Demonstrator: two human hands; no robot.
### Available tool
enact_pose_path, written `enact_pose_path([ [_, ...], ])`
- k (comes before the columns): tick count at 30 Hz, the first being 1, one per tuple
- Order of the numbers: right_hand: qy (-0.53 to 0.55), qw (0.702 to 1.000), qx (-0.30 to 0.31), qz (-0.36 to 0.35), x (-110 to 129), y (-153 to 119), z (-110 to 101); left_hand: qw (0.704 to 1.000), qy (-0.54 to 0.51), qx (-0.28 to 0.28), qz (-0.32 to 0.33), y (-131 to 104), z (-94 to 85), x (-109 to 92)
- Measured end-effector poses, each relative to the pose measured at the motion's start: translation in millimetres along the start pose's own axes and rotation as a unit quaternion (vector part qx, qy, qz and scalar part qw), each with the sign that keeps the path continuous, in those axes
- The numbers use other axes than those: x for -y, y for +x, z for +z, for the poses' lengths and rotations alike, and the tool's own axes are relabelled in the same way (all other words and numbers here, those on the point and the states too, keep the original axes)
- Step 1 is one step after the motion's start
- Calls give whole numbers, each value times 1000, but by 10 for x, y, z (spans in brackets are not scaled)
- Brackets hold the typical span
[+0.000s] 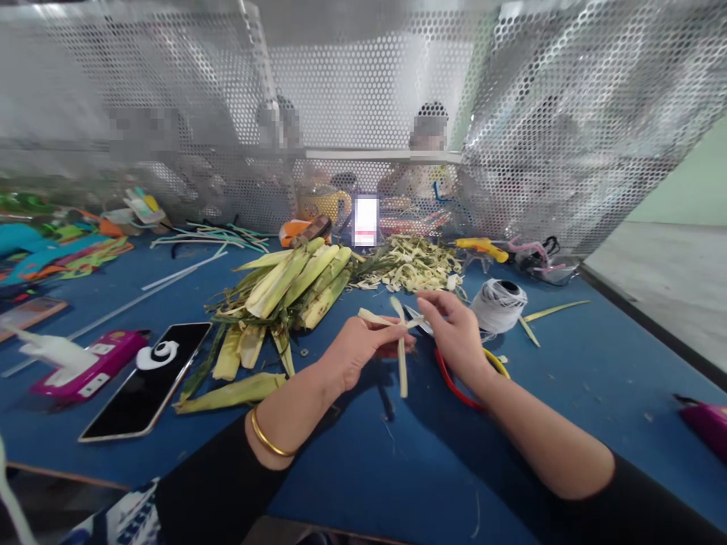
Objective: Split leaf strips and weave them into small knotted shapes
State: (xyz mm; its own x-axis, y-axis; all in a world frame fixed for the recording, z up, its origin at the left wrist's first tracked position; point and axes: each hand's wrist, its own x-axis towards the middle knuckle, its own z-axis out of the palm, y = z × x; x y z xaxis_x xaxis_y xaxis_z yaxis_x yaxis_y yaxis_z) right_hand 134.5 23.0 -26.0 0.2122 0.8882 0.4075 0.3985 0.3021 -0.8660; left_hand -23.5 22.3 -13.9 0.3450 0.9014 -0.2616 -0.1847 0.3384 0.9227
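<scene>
Pale corn husk strips (403, 363) cross one another in front of me, one hanging down towards me. My left hand (363, 341) pinches them near the crossing, thumb on top. From the right, my right hand (451, 325) has its bent fingers at the end of a sideways strip; its exact grip is partly hidden. Scissors (454, 382) with red and yellow handles lie under my right hand and wrist. Just beyond that hand stands a spool of white thread (500, 304). To the left is a heap of corn husks (295, 284).
Husk scraps (417, 261) are piled behind my hands, near a bright phone screen (365, 219) and a yellow glue gun (482, 247). A tablet (148, 382) and magenta power strip (94, 363) lie left. A perforated metal screen (369, 91) closes the table's back, with people behind it.
</scene>
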Motion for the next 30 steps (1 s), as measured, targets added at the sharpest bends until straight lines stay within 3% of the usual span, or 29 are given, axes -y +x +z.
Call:
enact_pose_path([
  [2, -60, 995, -50, -67, 51, 6, -53, 999, -27, -11, 16, 17, -27, -19],
  [3, -81, 993, -42, -81, 74, -4, -66, 999, -39, -23, 27, 27, -39, -29],
  [9, -65, 980, 190, -15, 99, -139, 44, 993, -83, -63, 58, 56, -66, -60],
  [17, -52, 967, 233, -86, 157, -156, 50, 987, -99, -109, 67, 65, -33, 18],
  [21, -38, 981, 188, -2, 89, -151, 67, 984, -75, -138, 84, 74, -41, -1],
  [24, 14, 990, 133, 46, 36, -100, 48, 991, -44, -101, 80, 59, -52, -58],
  [30, 30, 999, 42, -6, 72, 13, -65, 988, -115, -87, 54, 33, -86, -126],
])
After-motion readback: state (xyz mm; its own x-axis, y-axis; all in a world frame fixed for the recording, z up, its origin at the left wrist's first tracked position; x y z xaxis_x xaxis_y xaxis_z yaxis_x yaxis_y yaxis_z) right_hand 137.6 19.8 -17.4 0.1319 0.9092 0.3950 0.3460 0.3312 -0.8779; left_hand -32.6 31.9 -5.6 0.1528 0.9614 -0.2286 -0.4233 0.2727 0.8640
